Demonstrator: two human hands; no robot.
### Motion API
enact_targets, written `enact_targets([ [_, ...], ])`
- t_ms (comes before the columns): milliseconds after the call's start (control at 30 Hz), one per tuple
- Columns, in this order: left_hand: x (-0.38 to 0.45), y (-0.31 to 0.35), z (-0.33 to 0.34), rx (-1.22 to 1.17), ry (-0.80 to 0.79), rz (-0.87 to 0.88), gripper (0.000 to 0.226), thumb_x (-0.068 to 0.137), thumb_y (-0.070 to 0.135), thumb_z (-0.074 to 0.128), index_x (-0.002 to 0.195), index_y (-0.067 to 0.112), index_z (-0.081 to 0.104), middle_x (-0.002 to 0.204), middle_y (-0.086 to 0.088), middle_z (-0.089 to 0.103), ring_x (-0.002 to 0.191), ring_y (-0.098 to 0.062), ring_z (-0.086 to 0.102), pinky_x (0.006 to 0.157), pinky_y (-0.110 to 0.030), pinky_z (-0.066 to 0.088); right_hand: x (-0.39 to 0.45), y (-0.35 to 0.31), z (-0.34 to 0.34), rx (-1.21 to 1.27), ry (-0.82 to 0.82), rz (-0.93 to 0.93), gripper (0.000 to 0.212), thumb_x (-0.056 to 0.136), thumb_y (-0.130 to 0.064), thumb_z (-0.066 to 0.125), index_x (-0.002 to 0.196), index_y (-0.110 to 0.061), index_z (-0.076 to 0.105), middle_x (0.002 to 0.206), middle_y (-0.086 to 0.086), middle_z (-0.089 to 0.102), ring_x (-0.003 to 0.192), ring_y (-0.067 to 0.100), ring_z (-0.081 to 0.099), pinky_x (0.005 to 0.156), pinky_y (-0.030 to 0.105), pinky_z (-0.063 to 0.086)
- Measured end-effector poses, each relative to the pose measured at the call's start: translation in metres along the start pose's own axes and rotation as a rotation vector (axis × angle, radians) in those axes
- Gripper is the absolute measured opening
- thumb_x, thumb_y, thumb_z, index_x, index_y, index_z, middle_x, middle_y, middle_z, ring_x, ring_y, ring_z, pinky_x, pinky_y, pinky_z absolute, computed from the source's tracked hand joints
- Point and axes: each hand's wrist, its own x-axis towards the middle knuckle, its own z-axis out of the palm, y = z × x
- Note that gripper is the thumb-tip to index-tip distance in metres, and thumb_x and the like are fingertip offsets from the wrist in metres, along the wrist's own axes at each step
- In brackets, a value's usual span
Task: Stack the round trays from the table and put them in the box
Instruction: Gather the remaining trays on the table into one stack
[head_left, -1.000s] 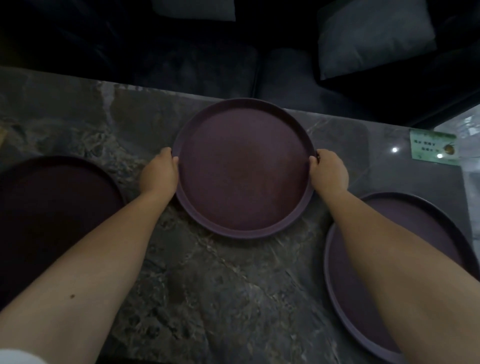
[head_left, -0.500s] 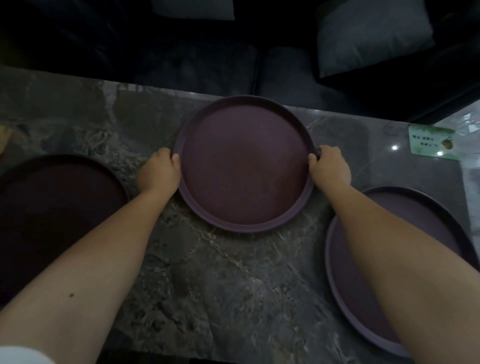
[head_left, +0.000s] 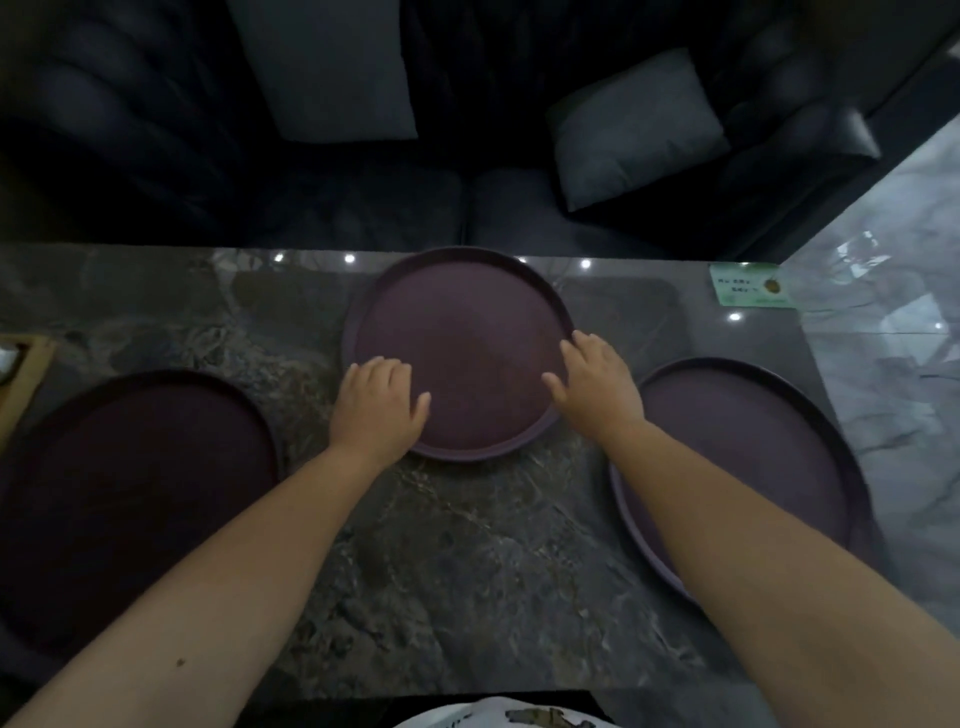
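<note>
Three round purple trays lie flat on the marble table (head_left: 467, 561). The middle tray (head_left: 462, 338) sits near the far edge. My left hand (head_left: 379, 410) lies flat over its near-left rim with fingers spread. Over the tray's right side my right hand (head_left: 592, 384) is spread too, fingertips at the rim and thumb pointing inward. Neither hand grips anything. A darker tray (head_left: 140, 499) lies at the left and a third tray (head_left: 748, 447) at the right, partly hidden by my right forearm. A cardboard box edge (head_left: 23, 379) shows at the far left.
A green card (head_left: 750, 285) lies at the table's far right corner. A dark sofa with grey cushions (head_left: 634, 130) stands beyond the far edge. Glossy marble floor (head_left: 883, 260) shows at the right. White clothing shows at the bottom edge.
Both hands have let go of the middle tray's side rims and moved inward, now lying spread over its near part. The view has pulled back, showing more sofa.
</note>
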Motion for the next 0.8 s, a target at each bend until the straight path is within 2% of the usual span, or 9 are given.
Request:
enact_targets([
  [400,-0.012,0.086,-0.016,0.057,-0.001,0.336,0.061,0.090,0.044,0.044,0.136,0.005,0.045,0.139,-0.014,0.050,0.133,-0.032,0.038,0.113,-0.051,0.024,-0.095,0.037,-0.014,-0.063,0.016,0.121,0.065,0.096,-0.048,0.036,0.147,-0.010,0.028,0.157,0.011,0.025,0.146,0.026,0.013,0.118,0.043,0.009],
  [800,-0.014,0.175,-0.008,0.106,-0.050,0.479,0.063,0.092,0.044,0.037,0.140,0.004,0.041,0.143,-0.014,0.046,0.136,-0.031,0.033,0.114,-0.050,0.020,-0.156,0.114,-0.023,-0.071,0.036,0.256,0.064,0.097,-0.047,0.034,0.148,-0.009,0.027,0.157,0.010,0.023,0.146,0.026,0.011,0.118,0.042,0.008],
])
